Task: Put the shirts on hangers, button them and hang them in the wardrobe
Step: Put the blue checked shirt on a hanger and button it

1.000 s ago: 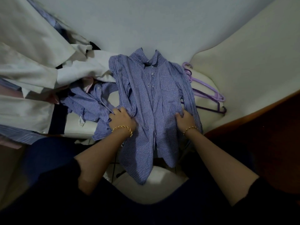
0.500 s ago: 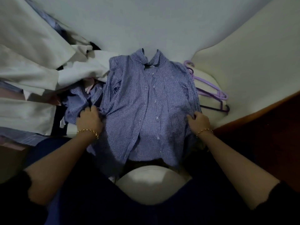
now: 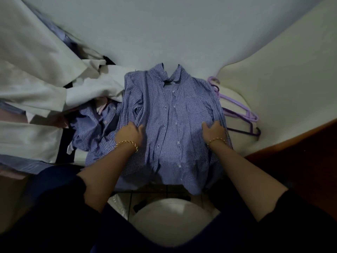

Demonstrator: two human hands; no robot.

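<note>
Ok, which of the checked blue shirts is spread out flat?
The checked shirt under both hands, collar pointing away. The other blue shirt lies crumpled to its left, beside the white clothes.

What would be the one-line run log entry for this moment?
step: smoothing shirt | item: blue-and-white checked cotton shirt, front up, flat | left hand: on shirt | right hand: on shirt | purple plastic hangers: beside, unused
</note>
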